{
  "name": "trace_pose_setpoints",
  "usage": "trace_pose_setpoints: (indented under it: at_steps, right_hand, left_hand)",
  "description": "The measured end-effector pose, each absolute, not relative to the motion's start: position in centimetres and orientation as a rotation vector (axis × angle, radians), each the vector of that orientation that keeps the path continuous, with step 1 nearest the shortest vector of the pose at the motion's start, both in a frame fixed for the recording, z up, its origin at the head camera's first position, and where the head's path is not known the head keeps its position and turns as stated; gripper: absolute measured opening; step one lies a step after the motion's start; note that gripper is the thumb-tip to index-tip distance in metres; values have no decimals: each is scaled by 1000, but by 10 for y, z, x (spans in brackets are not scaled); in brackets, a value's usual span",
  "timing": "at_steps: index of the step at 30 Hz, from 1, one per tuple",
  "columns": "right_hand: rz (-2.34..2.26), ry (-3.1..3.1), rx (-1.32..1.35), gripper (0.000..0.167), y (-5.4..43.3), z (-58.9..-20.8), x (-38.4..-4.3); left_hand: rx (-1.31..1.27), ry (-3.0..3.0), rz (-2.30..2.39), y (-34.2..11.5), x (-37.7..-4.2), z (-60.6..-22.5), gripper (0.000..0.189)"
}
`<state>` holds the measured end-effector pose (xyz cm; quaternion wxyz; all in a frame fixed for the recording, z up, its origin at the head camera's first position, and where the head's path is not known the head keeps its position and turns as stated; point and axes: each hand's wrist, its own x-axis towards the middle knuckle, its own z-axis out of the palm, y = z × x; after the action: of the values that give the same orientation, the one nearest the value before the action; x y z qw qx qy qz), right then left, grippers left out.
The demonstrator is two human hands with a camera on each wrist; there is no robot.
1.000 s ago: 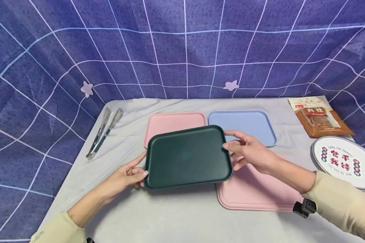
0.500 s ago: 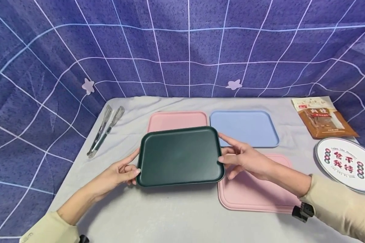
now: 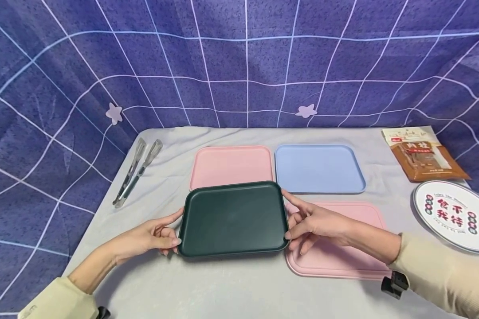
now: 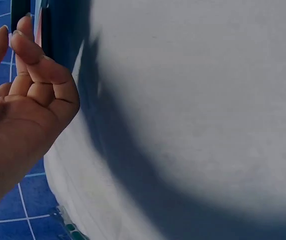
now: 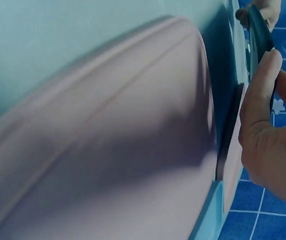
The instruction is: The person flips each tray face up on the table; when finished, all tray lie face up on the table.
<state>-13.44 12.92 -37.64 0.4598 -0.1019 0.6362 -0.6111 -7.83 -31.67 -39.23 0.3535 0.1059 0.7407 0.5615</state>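
Between both hands a dark green rectangular tray (image 3: 233, 219) is held above the table, its left end slightly lower in the head view. My left hand (image 3: 149, 239) grips its left edge, thumb on the rim and fingers beneath. At the opposite edge my right hand (image 3: 317, 223) pinches the rim with the thumb, the index finger stretched along the side. Behind the tray lies a pink tray (image 3: 233, 164), its front edge partly covered. To its right lies a blue tray (image 3: 320, 168). A pink board-like piece with a grooved rim (image 3: 339, 261) lies under my right forearm.
Metal tongs (image 3: 137, 173) lie at the table's left edge. On the right are a brown and white food packet (image 3: 425, 153) and a round white plate with red lettering (image 3: 459, 230). A blue grid-patterned cloth (image 3: 223, 62) hangs behind the table.
Both hands have moved the dark green tray left, then lower and closer to me. More of the pink tray behind it shows now. The other things stay put.
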Motion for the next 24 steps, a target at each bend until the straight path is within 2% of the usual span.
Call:
trace_pose_setpoints:
  at_steps: [13, 24]
  right_hand:
    - [-1514, 1553, -128, 121, 111, -392, -116]
    - [-1450, 1578, -109, 122, 109, -394, -116]
  left_hand:
    - [278, 1857, 1447, -327, -82, -395, 93]
    - [324, 1818, 1444, -327, -79, -398, 94]
